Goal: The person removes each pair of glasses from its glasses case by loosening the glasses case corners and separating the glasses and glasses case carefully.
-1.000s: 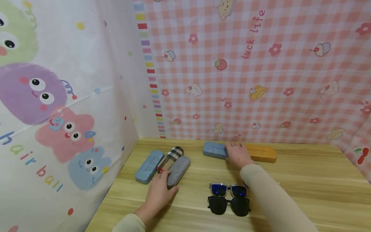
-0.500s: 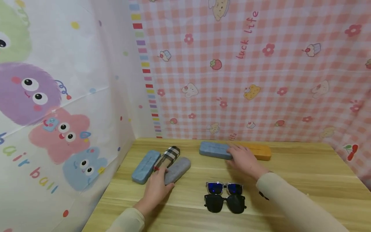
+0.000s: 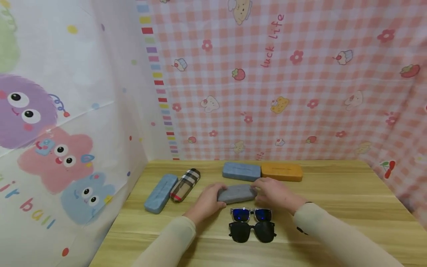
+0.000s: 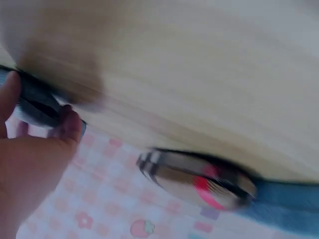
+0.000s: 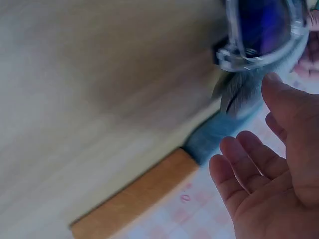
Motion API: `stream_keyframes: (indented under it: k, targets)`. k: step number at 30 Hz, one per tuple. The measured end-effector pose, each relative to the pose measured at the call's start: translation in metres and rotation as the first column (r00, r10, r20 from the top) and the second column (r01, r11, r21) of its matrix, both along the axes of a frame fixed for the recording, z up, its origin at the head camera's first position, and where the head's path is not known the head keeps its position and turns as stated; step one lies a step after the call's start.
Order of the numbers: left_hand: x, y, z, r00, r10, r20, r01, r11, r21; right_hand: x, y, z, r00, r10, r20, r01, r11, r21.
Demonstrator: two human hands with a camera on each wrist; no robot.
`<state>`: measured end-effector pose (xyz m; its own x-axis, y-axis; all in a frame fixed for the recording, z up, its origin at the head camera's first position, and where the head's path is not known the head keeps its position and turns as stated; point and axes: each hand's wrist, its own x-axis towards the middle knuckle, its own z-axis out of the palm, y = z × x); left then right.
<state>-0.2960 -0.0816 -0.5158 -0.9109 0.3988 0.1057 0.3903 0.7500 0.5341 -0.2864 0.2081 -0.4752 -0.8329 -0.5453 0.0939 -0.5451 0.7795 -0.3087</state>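
Note:
My left hand (image 3: 207, 202) grips the left end of a grey glasses case (image 3: 237, 194), thumb on the near side and fingers on the far side. In the left wrist view the case (image 4: 39, 107) shows a dark seam between thumb and fingers. My right hand (image 3: 279, 195) is at the case's right end; in the right wrist view its fingers (image 5: 239, 164) are spread loosely with nothing between them. Just in front of the grey case lie clear-framed sunglasses (image 3: 251, 214) with blue lenses, and nearer still, black sunglasses (image 3: 252, 232).
Behind the grey case, a blue glasses case (image 3: 241, 171) and an orange one (image 3: 281, 171) lie end to end. To the left, a plaid case (image 3: 185, 185) sits beside another blue case (image 3: 161, 193). Printed cloths hang behind and left of the wooden table (image 3: 340, 222).
My left hand has brought the grey case from beside the plaid one to the middle, behind the sunglasses. My right hand has come off the back cases toward it. The view has shifted right.

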Motion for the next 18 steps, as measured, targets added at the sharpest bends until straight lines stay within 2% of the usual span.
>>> stream_keyframes:
  k: [3,7,13,18]
  targets:
    - [-0.015,0.017,-0.003,0.999,-0.049,0.019,0.049,0.998,0.031,-0.004,0.001,-0.008,1.000,-0.009,-0.019,0.009,1.000,0.014]
    - [-0.026,0.027,-0.009,0.998,-0.047,0.047,0.043,0.995,0.092,-0.011,0.006,-0.022,0.998,-0.036,-0.056,0.035,0.999,-0.011]
    - [-0.028,0.029,-0.011,0.995,0.036,0.090,-0.048,0.990,0.134,-0.014,0.004,-0.029,0.994,-0.092,-0.051,0.091,0.995,-0.031]
    - [-0.029,0.027,-0.009,0.994,0.052,0.101,-0.067,0.987,0.146,-0.016,-0.003,-0.029,0.995,-0.102,0.003,0.102,0.994,-0.037]
